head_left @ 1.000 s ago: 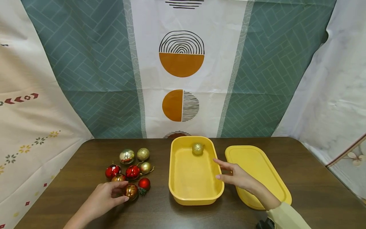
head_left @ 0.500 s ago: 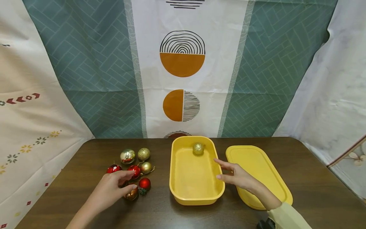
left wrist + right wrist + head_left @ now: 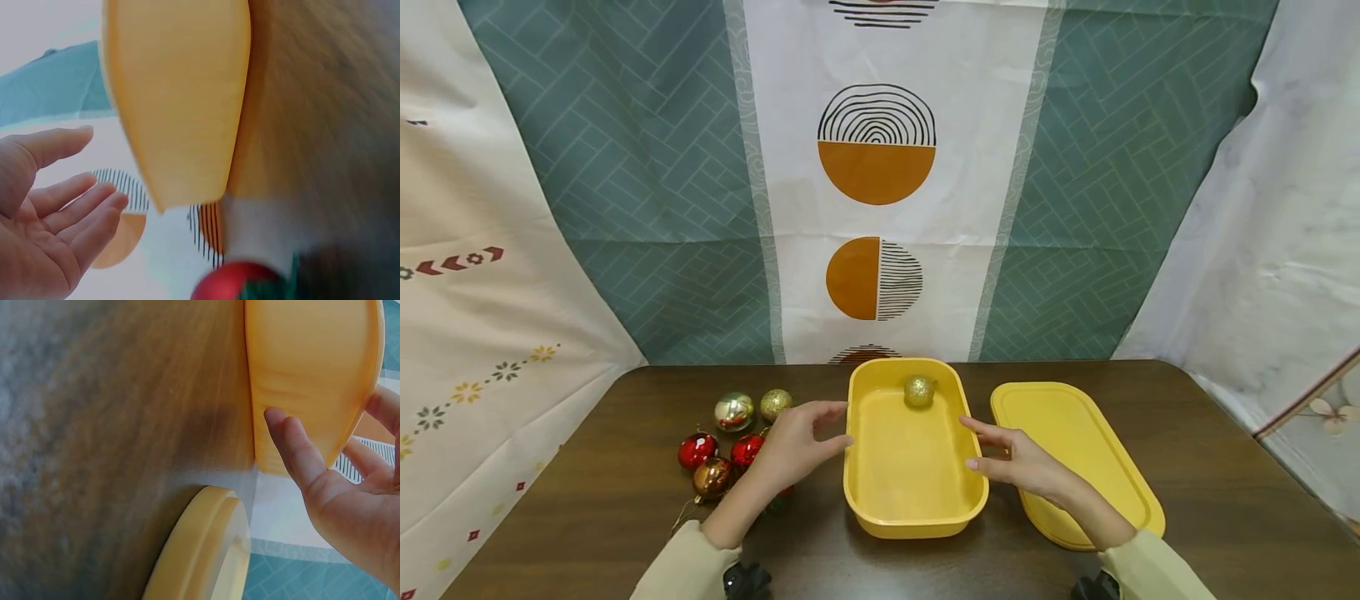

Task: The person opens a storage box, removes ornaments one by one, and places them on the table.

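A yellow plastic box [image 3: 917,529] stands mid-table, with one gold glitter bauble [image 3: 919,391] inside near its far end. My left hand [image 3: 797,442] is at the box's left rim, thumb and fingers apart; the left wrist view shows nothing in its palm. At the right rim is my right hand [image 3: 1022,462], with fingers extended beside the outer wall and fingertips right at the edge. Left of the box lie several Christmas baubles, among them a red one [image 3: 697,449], a copper one [image 3: 712,477] and a shiny pale gold one [image 3: 733,412]. The left forearm hides some of them.
A yellow lid [image 3: 1078,450] lies flat on the dark wooden table [image 3: 1195,467], right of the box and close to my right forearm. Another glitter bauble [image 3: 775,404] sits at the back of the group. A patterned cloth [image 3: 880,275] hangs behind the table.
My left hand has moved from the copper bauble at the group's front, over the other baubles, rightward to the box's left rim. My right hand and the box have stayed put.
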Motion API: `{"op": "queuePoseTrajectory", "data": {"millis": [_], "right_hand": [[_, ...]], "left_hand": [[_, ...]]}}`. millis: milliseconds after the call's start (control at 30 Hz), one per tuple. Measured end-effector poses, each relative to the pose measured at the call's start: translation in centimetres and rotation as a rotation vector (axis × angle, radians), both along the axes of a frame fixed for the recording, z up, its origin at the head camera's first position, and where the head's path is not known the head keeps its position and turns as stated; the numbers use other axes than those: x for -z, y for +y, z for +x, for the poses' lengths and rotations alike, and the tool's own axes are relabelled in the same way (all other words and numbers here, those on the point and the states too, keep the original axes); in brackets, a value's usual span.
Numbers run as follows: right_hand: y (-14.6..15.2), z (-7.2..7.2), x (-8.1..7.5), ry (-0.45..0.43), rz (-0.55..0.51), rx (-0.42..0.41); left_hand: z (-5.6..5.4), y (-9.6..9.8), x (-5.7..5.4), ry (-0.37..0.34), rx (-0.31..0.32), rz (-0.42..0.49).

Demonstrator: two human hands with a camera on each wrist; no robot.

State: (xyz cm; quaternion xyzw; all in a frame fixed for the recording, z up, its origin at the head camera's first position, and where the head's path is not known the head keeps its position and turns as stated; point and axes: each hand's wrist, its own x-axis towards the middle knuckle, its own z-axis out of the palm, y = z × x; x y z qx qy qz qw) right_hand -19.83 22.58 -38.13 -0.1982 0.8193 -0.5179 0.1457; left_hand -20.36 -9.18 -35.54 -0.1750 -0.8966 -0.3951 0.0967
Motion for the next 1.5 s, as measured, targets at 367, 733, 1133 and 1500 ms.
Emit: {"op": "queuePoseTrajectory", "data": {"millis": [367,733,1133,1500], "right_hand": [[-0.1,0.0,0.1,0.000,-0.015,-0.011],[-0.1,-0.1,0.1,-0.004,-0.029,-0.033],[-0.1,-0.1,0.1,-0.002,-0.059,-0.062],[-0.1,-0.1,0.1,0.015,-0.038,-0.056]], "left_hand": [[-3.3,4.2,0.8,0.013,0.124,-0.030],[-6.0,7.2,1.4,-0.091,0.158,-0.135],[-8.3,8.9,2.0,-0.120,0.197,-0.193],[-9.1,8.8,2.3,-0.090,0.259,-0.253]]}}
